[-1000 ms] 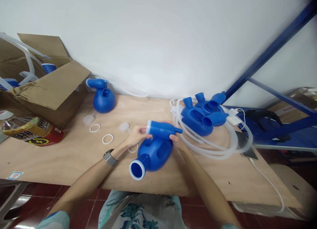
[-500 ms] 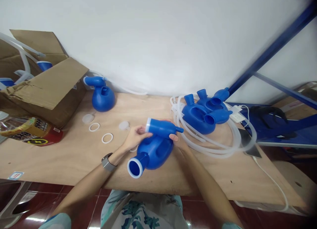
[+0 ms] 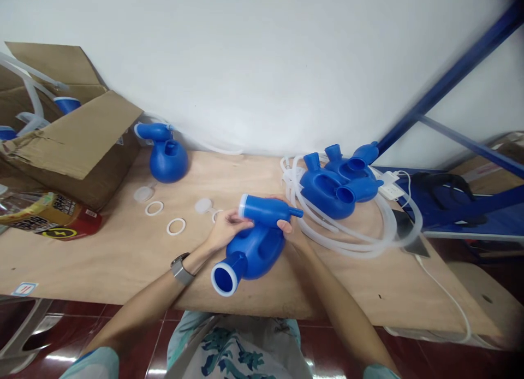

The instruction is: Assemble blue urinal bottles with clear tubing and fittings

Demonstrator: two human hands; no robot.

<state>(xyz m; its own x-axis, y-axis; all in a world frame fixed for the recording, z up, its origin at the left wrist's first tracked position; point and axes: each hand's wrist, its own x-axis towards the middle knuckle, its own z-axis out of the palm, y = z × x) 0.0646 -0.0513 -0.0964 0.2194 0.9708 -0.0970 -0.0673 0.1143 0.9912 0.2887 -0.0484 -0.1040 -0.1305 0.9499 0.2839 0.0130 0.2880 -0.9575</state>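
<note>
My left hand (image 3: 227,229) grips the white-ringed wide end of a blue plastic urinal head (image 3: 266,211). My right hand (image 3: 291,231) holds the same piece near its narrow spout, its fingers partly hidden behind. Directly under it lies a blue urinal bottle (image 3: 262,256) on its side, its neck toward me with a white ring (image 3: 225,279) around the mouth. Whether the head touches the bottle I cannot tell. Beside my left hand lie a translucent cap (image 3: 203,206) and a white ring partly covered by my fingers.
Two loose white rings (image 3: 176,226) and another cap (image 3: 143,194) lie to the left. An assembled blue urinal (image 3: 168,163) stands near the cardboard box (image 3: 102,138) and a drink bottle (image 3: 53,215). At right are more blue bottles (image 3: 327,190), coiled clear tubing (image 3: 368,250), a power strip (image 3: 391,190) and a phone (image 3: 413,240).
Both hands keep hold of the head, almost unmoved. The view has shifted slightly, and more of the white ring beside my left hand shows.
</note>
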